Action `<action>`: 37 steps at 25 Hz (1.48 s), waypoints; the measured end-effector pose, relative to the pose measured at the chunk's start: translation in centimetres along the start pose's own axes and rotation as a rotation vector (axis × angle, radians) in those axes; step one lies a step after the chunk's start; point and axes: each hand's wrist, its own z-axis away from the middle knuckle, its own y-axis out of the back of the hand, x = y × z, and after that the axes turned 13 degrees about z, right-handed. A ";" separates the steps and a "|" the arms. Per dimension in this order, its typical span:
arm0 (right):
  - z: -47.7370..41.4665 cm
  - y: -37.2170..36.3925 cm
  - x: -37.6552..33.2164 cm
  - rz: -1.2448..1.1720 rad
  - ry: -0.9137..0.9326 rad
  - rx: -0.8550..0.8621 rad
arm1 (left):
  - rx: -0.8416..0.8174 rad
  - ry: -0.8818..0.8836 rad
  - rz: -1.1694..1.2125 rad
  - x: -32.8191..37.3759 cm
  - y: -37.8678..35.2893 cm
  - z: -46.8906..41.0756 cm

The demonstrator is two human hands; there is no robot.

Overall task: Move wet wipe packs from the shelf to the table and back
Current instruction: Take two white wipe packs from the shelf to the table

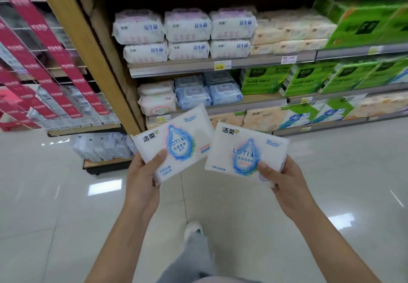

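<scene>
My left hand (143, 179) grips the lower corner of a white wet wipe pack (176, 141) printed with a blue drop and the word LOTION. A second pack of the same kind (240, 150) is held at its lower right corner by my right hand (284, 183), thumb on top. Both packs are held in the air side by side, tilted, in front of the store shelf (220, 65). Similar white, pink and blue packs (189, 93) lie stacked on that shelf beyond them.
Green tissue boxes (309, 79) and peach tissue packs (287, 33) fill the shelf to the right. A wooden upright (88, 50) separates it from a wire rack with red strips (44, 61) at left. Glossy tiled floor (66, 216) lies below; my leg and shoe (194, 229) show.
</scene>
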 end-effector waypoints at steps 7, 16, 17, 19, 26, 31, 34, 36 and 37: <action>-9.2 -1.5 -3.7 -0.058 0.020 0.025 | -0.073 -0.084 -0.088 6.1 -7.0 -12.6; -27.9 -3.7 -10.0 -0.022 0.085 -0.115 | -0.045 -0.258 -0.030 10.4 -13.6 -25.1; -30.0 -4.2 -11.4 0.002 0.113 -0.137 | -0.046 -0.294 -0.027 11.3 -14.4 -26.3; -34.2 -5.8 -15.0 0.064 0.165 -0.201 | -0.044 -0.371 -0.036 13.4 -16.3 -28.3; -43.6 -15.0 -24.7 0.123 0.373 -0.465 | -0.090 -0.506 -0.047 18.7 -19.8 -32.3; -45.2 -21.0 -26.3 0.222 0.436 -0.405 | -0.144 -0.524 -0.050 21.1 -20.1 -35.0; -45.5 -23.9 -26.9 0.227 0.484 -0.389 | -0.189 -0.514 -0.018 22.7 -20.0 -36.7; -46.0 -25.7 -27.9 0.212 0.519 -0.326 | -0.213 -0.560 -0.053 24.2 -20.2 -37.5; -46.2 -26.5 -28.4 0.207 0.540 -0.277 | -0.188 -0.602 -0.099 24.9 -20.4 -38.0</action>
